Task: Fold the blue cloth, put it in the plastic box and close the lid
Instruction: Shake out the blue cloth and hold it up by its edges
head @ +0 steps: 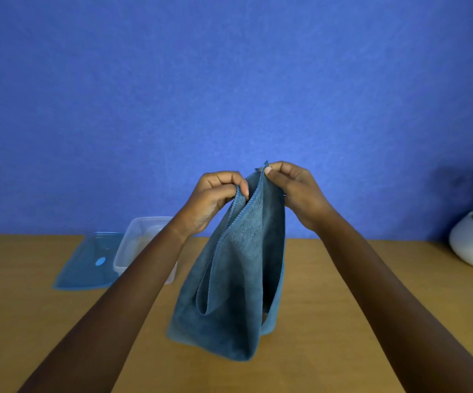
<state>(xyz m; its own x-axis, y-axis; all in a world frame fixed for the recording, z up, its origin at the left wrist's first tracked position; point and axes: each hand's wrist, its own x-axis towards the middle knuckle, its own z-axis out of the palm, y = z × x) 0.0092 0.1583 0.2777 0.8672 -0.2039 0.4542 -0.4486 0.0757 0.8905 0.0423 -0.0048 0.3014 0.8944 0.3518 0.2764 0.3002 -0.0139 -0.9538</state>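
1. Blue microfibre cloth point(238, 282) hangs doubled over the brown wooden table point(343, 313) in the head view; whether its lower fold touches the tabletop cannot be told.
2. The left hand point(215, 199) pinches one top edge and the right hand point(295, 191) pinches the other, the two raised close together.
3. Behind the left forearm sits the clear rectangular plastic box point(133, 245), open, with its flat translucent blue lid point(88, 262) lying just left of it.
4. A round white plant pot point(467, 245) stands far right.
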